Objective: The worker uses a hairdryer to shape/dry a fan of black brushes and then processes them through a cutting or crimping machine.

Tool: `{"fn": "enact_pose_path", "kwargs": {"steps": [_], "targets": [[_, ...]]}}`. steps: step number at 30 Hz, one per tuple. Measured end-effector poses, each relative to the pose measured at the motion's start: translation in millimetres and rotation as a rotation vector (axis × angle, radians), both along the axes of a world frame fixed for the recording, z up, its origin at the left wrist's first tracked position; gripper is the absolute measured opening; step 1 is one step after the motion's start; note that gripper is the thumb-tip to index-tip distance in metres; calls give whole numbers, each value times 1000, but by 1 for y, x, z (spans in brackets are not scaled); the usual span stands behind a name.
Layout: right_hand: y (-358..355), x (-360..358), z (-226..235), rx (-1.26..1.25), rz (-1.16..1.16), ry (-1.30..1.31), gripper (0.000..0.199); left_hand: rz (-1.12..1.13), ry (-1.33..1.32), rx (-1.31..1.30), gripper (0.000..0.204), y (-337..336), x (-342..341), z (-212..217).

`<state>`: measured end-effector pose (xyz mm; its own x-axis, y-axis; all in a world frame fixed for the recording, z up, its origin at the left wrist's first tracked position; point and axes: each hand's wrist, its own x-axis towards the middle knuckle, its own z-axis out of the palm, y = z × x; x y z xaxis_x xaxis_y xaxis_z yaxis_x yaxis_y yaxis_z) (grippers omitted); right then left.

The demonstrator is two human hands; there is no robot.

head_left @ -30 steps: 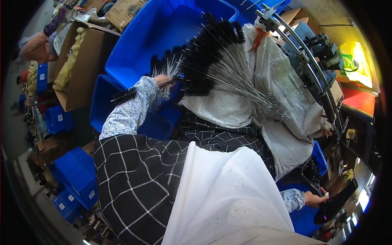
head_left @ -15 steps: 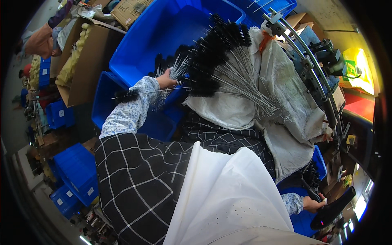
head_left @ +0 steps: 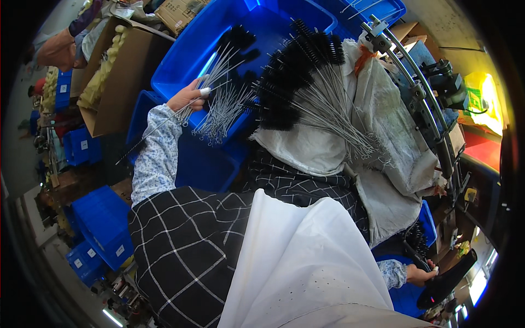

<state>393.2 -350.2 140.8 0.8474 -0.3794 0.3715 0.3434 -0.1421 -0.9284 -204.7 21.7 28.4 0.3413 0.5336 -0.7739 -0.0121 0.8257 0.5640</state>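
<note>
My left hand (head_left: 185, 99), a white wrap on one finger, is closed around the wire handles of several black-bristled brushes (head_left: 220, 64) at the big blue bin's near edge. One more brush (head_left: 131, 152) slants down across my left sleeve. Beside that hand, a pile of brushes (head_left: 221, 112) lies with its looped wire ends over the bin's edge. A fanned bundle of black brushes (head_left: 306, 82) rests on the whitish woven sack (head_left: 306, 148) over my lap. At lower right, my right hand (head_left: 420, 274) is closed by a black tapered object (head_left: 445, 280); what its fingers grip is unclear.
The large blue bin (head_left: 178, 65) stands ahead, with a smaller blue bin (head_left: 202, 169) nearer me. A cardboard box (head_left: 128, 82) of yellowish pieces is at left. A curved metal rail (head_left: 418, 90) rises at right. Stacked blue crates (head_left: 102, 221) stand lower left.
My left hand has moved left, lifting a bunch of brushes away from the pile at the bin's edge. The brush across my sleeve now tilts downward. My right hand stays in place.
</note>
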Motion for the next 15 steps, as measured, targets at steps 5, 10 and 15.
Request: {"fn": "enact_pose_path", "kwargs": {"steps": [5, 10, 15], "targets": [[-6, 1, -1, 0, 7, -13, 15, 84, 20, 163, 56, -16, -11, 32], [-5, -5, 4, -6, 23, -18, 17, 397, -336, 293, 53, -44, -9, 61], [-7, -4, 0, -5, 30, 8, 18, 407, -693, 278, 29, -40, -8, 92]]}}
